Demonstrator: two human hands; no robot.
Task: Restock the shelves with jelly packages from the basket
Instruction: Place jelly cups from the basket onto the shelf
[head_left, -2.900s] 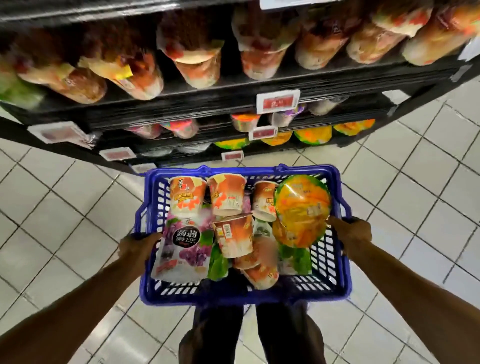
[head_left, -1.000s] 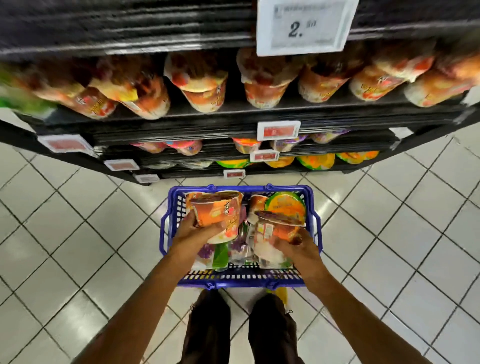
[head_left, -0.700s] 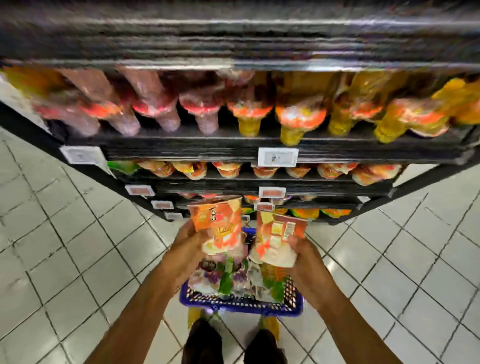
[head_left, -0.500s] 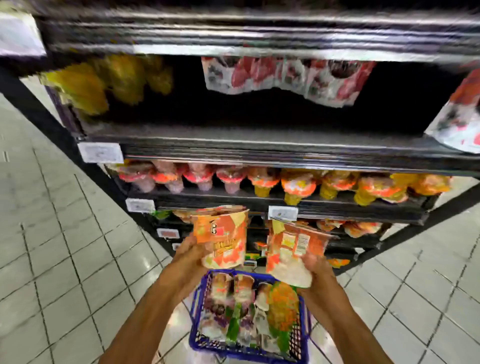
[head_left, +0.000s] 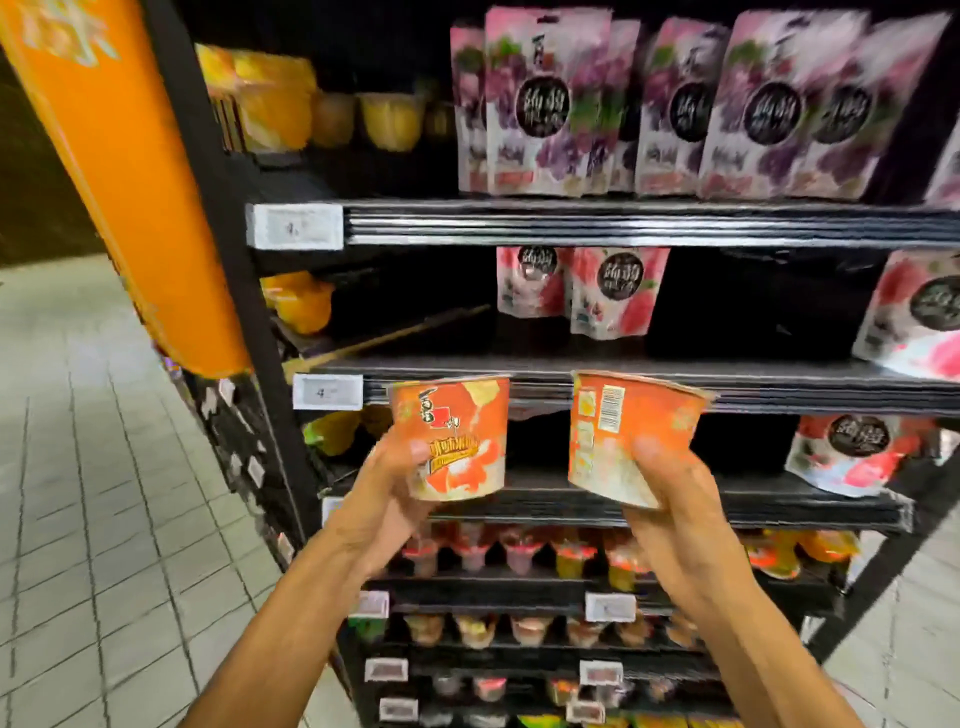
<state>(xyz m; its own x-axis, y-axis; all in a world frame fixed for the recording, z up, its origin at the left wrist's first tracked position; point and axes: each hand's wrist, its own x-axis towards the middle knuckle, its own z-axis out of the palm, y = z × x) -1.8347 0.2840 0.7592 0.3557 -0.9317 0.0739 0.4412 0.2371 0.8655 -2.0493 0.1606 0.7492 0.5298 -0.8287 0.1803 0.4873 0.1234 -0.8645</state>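
- Now, landmark for all positions: the black metal shelf board (head_left: 623, 387) that carries a white price tag (head_left: 327, 391) at its left end.
- The left hand (head_left: 387, 493) is clamped on an orange printed plastic jelly cup (head_left: 452, 436), thumb on the front and fingers wrapped behind. The cup is upright, its rim level with the board's front lip and its body just below it.
- The right hand (head_left: 670, 499) is clamped on a second orange cup (head_left: 628, 431), which is tipped so its rim leans right. Its barcode side faces the camera, and it sits just below the same lip.
- Handling, judged: thin-walled cups, light to moderate in weight. The sides are likely to flex under a hard squeeze, the glossy sleeve is likely slick and the film lid is easily punctured. Best held low around the body, clear of the lid.
- Containers: both cups look sealed. Their tops show edge-on only, so the contents cannot be told.
- The basket is not in view.
- On the board stand pink foil pouches (head_left: 608, 291). One tier above are purple grape pouches (head_left: 545, 104) and yellow tubs (head_left: 389, 119).
- Below the board, behind the cups, is a dark bay. Lower tiers hold rows of small clear jelly cups (head_left: 519, 551).
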